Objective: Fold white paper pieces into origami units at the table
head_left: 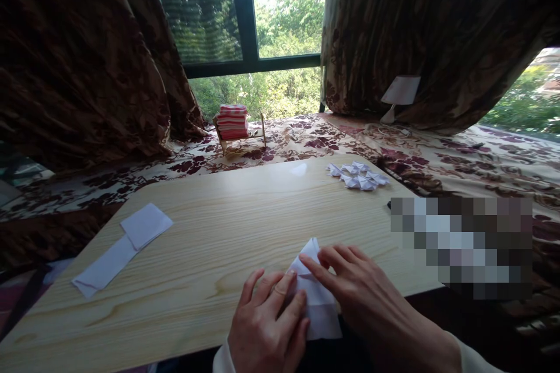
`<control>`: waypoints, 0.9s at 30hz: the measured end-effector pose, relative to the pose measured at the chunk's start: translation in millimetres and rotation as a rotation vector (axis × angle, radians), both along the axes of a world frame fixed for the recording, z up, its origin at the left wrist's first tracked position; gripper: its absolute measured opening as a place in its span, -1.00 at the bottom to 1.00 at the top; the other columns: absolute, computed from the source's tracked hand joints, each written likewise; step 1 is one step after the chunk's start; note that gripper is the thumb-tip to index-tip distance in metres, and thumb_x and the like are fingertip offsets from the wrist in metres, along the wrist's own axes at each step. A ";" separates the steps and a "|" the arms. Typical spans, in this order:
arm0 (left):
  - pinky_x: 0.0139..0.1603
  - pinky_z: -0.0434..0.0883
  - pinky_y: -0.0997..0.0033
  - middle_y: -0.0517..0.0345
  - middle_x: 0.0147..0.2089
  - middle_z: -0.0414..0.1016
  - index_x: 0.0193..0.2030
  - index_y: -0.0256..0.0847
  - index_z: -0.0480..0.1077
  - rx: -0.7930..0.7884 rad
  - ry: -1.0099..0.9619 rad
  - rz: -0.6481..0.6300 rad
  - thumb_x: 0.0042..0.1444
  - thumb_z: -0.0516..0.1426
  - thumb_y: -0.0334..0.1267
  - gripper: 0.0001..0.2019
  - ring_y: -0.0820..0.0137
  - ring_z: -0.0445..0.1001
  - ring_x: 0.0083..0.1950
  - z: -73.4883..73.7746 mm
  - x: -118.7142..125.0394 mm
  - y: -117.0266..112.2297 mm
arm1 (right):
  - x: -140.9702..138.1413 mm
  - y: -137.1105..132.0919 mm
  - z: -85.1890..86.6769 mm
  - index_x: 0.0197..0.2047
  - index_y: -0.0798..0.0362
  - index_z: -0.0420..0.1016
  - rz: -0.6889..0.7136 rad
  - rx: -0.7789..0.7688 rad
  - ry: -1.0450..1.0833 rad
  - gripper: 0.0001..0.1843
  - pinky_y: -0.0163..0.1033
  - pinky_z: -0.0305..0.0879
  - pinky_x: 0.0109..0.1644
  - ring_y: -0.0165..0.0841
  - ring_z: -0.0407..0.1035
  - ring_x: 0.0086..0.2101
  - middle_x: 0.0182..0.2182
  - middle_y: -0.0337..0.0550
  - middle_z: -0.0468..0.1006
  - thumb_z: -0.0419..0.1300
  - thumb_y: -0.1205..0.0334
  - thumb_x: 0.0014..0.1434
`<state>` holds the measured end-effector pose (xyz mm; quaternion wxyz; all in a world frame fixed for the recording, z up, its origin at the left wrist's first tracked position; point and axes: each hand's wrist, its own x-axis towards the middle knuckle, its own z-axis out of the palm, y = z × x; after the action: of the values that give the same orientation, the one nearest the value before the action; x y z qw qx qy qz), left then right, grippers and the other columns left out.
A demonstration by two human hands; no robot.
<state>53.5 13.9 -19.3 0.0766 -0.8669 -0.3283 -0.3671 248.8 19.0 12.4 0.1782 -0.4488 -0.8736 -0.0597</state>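
Observation:
A partly folded white sheet of paper [322,316] lies at the table's near edge, its pointed end away from me and its squarer end reaching over the edge. My left hand [266,317] holds the paper's left side, fingers bent and fingertips pressing on it. From the right, my right hand [350,280] presses a stretched index finger on the upper part near the point. Its other fingers are curled, and its thumb is hidden. Creases run across the paper between the two hands.
Loose white paper pieces [146,226] lie on the wooden table [210,221] at left. Several small folded paper shapes [357,176] sit at the far right corner. A blurred-out object [459,245] is at right. Beyond are a rack with red-striped cloths [233,122] and a lamp [401,90].

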 end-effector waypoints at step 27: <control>0.22 -0.01 0.11 0.11 0.05 0.49 -0.10 -0.10 0.47 -0.052 -0.014 -0.037 0.14 0.02 -0.26 -0.75 0.26 0.37 0.01 -0.2 -3.0 -0.6 | 20.6 56.9 25.9 0.01 0.03 0.44 -0.124 -0.373 0.059 -0.70 -0.29 0.22 -0.13 -0.30 0.34 -0.19 -0.20 -0.09 0.47 0.10 0.26 0.21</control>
<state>50.5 13.4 -19.4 0.0450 -0.8719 -0.3222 -0.3659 269.4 75.9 38.3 0.1133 -0.5287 -0.8346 0.1056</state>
